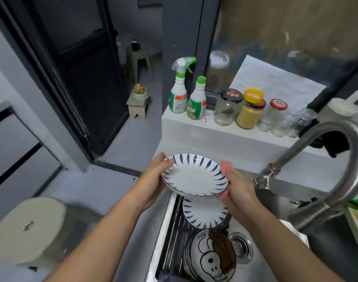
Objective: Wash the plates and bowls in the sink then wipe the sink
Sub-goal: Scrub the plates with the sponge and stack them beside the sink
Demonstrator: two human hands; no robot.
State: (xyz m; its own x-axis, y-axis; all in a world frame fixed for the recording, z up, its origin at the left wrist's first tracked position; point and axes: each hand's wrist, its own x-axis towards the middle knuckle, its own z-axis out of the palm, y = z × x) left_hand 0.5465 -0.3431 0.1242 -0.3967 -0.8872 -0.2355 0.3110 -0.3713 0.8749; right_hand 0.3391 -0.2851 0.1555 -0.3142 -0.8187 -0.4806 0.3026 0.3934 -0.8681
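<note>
A white plate with blue rim strokes (192,176) is held tilted above the sink's far left corner. My left hand (153,180) grips its left rim, thumb on top. My right hand (238,190) holds the right rim together with a pink sponge (227,165) pressed behind the plate. Below, a matching blue-striped plate (204,212) lies on a stack in the steel sink (261,265). Nearer me stands a stack of plates with a cartoon drawing (210,259), smeared brown on top. The drain strainer (240,246) shows to their right.
The curved steel faucet (324,174) arches over the sink on the right. On the white ledge behind stand two green-capped cleaner bottles (186,98) and several glass jars (249,112). A round cream stool (29,231) stands at lower left, beside the counter.
</note>
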